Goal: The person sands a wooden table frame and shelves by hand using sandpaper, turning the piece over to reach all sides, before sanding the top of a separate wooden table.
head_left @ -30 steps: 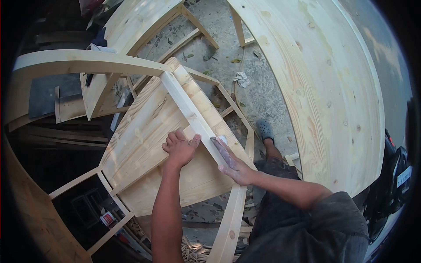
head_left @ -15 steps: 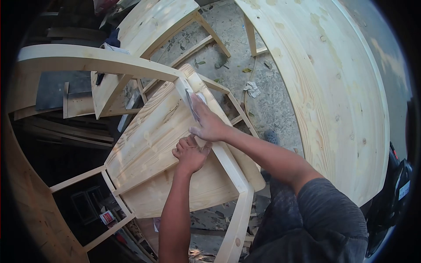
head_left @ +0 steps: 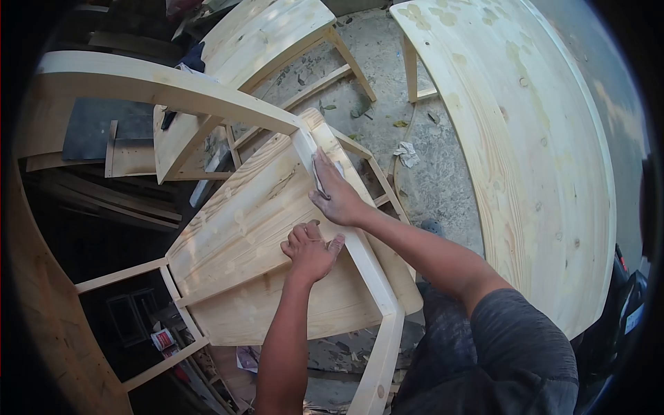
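My right hand (head_left: 335, 192) lies along a pale wooden leg (head_left: 366, 266), its fingers stretched over a thin greyish sheet that looks like sandpaper (head_left: 319, 178) and is pressed to the wood. Most of the sheet is hidden under the palm. My left hand (head_left: 312, 252) rests just below and to the left, near the end of a wooden crossbar (head_left: 232, 282). Its fingers are bent and the thumb stands apart, with nothing visible in it. Behind both hands is the knotty underside of a wooden tabletop (head_left: 259, 197), tilted on its side.
A curved wooden apron (head_left: 159, 86) arches across the upper left. Another tabletop (head_left: 508, 138) fills the right side, and a third wooden table (head_left: 277, 38) stands at the back. Crumpled paper (head_left: 407, 154) and leaves lie on the concrete floor (head_left: 443, 187). Dark boards are stacked at left.
My right hand has slid a little down the leg with the sheet. My left hand has shifted slightly, its thumb now further from the fingers. The whole view has moved a little.
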### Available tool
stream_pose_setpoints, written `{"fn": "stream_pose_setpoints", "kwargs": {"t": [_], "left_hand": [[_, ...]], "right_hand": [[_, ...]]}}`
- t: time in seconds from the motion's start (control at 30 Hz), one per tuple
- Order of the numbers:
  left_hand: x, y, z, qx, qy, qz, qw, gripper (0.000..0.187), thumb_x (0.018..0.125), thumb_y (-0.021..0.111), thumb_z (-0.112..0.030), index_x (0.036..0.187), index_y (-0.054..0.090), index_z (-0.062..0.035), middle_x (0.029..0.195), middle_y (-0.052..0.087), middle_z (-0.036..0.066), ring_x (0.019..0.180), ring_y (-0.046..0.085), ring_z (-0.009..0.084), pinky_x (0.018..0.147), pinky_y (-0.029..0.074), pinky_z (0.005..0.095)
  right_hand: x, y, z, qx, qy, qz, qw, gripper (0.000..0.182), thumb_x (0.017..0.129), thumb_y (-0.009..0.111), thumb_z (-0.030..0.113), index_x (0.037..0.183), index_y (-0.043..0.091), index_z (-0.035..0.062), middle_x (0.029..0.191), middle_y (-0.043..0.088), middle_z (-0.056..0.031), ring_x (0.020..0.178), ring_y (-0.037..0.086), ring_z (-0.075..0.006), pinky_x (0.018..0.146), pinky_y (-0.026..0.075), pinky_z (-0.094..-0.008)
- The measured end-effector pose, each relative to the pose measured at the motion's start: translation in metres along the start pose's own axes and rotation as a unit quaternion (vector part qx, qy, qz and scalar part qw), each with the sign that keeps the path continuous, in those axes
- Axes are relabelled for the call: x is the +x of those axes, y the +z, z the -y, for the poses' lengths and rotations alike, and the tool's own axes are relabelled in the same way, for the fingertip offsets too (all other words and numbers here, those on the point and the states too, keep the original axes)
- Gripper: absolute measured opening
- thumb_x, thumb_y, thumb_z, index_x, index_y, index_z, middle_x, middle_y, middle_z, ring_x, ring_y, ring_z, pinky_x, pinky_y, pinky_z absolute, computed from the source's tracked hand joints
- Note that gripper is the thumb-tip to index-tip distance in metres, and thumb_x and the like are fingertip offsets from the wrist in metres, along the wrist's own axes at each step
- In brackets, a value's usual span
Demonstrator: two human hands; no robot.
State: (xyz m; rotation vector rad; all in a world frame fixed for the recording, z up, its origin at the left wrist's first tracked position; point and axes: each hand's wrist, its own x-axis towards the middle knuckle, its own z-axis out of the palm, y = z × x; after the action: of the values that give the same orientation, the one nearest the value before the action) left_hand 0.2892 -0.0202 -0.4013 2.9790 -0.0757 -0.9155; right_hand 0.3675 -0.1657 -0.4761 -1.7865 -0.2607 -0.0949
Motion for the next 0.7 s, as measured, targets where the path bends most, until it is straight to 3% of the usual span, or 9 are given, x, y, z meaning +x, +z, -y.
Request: {"fn": "stream_pose_setpoints", "kwargs": {"t": [0.03,0.1,0.17,0.23,0.37,0.47,0.57,0.67,0.7], "left_hand": [[0.002,0.006,0.005,-0.003,0.003,-0.005,1.000,0.087,0.096,0.055,-0.067,0.152,0.033,-0.0039,0.144,0.036,0.025,0.137,0.029,0.0392,0.114,0.013,0.0570],[-0.001,0.008,0.004,-0.011,-0.001,0.004,1.000,0.087,0.096,0.056,-0.067,0.152,0.034,-0.0031,0.145,0.036,0.026,0.137,0.030,0.0402,0.114,0.013,0.0576],[-0.002,-0.008,-0.006,-0.015,-0.009,0.017,1.000,0.087,0.096,0.056,-0.066,0.152,0.033,-0.0029,0.145,0.036,0.026,0.138,0.029,0.0403,0.114,0.013,0.0574],[-0.004,-0.011,-0.008,-0.018,-0.012,0.021,1.000,0.088,0.096,0.056,-0.066,0.153,0.032,-0.0031,0.146,0.036,0.026,0.139,0.029,0.0405,0.115,0.012,0.0573],[0.000,-0.006,-0.004,-0.012,-0.018,0.023,0.999,0.089,0.097,0.055,-0.067,0.155,0.030,-0.0041,0.148,0.035,0.026,0.140,0.028,0.0408,0.116,0.010,0.0578],[0.002,-0.009,-0.006,-0.004,-0.027,0.029,0.999,0.089,0.097,0.053,-0.069,0.154,0.030,-0.0047,0.149,0.035,0.025,0.141,0.029,0.0407,0.117,0.011,0.0583],[0.001,-0.010,-0.007,0.009,-0.035,0.042,0.998,0.090,0.097,0.052,-0.070,0.154,0.031,-0.0034,0.149,0.035,0.025,0.140,0.030,0.0405,0.117,0.012,0.0585],[0.002,-0.008,-0.007,0.010,-0.036,0.034,0.999,0.090,0.097,0.053,-0.070,0.154,0.030,-0.0029,0.148,0.036,0.024,0.140,0.031,0.0400,0.116,0.013,0.0583],[0.003,-0.007,-0.009,0.011,-0.036,0.027,0.999,0.090,0.097,0.052,-0.069,0.154,0.030,-0.0031,0.148,0.036,0.025,0.140,0.031,0.0399,0.117,0.013,0.0580]], "right_hand": [[-0.053,0.001,0.006,0.021,0.002,0.003,1.000,0.095,0.094,0.069,0.015,0.163,0.008,-0.0077,0.167,0.012,-0.0362,0.159,0.011,-0.0456,0.129,0.013,-0.0476],[-0.139,-0.012,0.035,0.063,0.047,0.052,0.996,0.095,0.100,0.062,0.027,0.164,0.000,-0.0060,0.170,0.005,-0.0339,0.161,0.005,-0.0421,0.130,0.008,-0.0478],[-0.144,-0.015,0.032,0.112,0.031,0.060,0.991,0.094,0.102,0.057,0.037,0.164,0.001,-0.0065,0.171,0.003,-0.0326,0.161,0.002,-0.0403,0.130,0.005,-0.0476],[-0.067,-0.010,0.002,0.127,0.030,0.048,0.990,0.094,0.102,0.056,0.042,0.164,0.004,-0.0075,0.171,0.004,-0.0313,0.162,0.000,-0.0389,0.130,0.004,-0.0477],[0.121,0.001,-0.032,0.047,0.026,-0.016,0.998,0.089,0.100,0.060,0.039,0.161,0.017,-0.0105,0.168,0.017,-0.0332,0.159,0.014,-0.0417,0.131,0.011,-0.0423],[0.105,0.015,-0.031,0.083,0.066,-0.044,0.993,0.088,0.101,0.060,0.037,0.160,0.017,-0.0109,0.167,0.019,-0.0339,0.158,0.017,-0.0433,0.130,0.012,-0.0441],[-0.060,0.002,0.005,0.085,0.090,0.007,0.992,0.085,0.107,0.049,0.043,0.163,0.010,-0.0070,0.169,0.015,-0.0316,0.159,0.012,-0.0438,0.130,0.009,-0.0480],[-0.265,-0.033,0.056,0.234,0.142,0.116,0.955,0.079,0.111,0.038,0.044,0.166,0.002,-0.0001,0.175,0.001,-0.0209,0.162,-0.004,-0.0339,0.130,0.001,-0.0470],[-0.317,-0.037,0.078,0.240,0.168,0.120,0.949,0.077,0.112,0.036,0.044,0.167,0.002,0.0009,0.175,0.001,-0.0208,0.162,-0.005,-0.0335,0.129,0.000,-0.0477]]}}
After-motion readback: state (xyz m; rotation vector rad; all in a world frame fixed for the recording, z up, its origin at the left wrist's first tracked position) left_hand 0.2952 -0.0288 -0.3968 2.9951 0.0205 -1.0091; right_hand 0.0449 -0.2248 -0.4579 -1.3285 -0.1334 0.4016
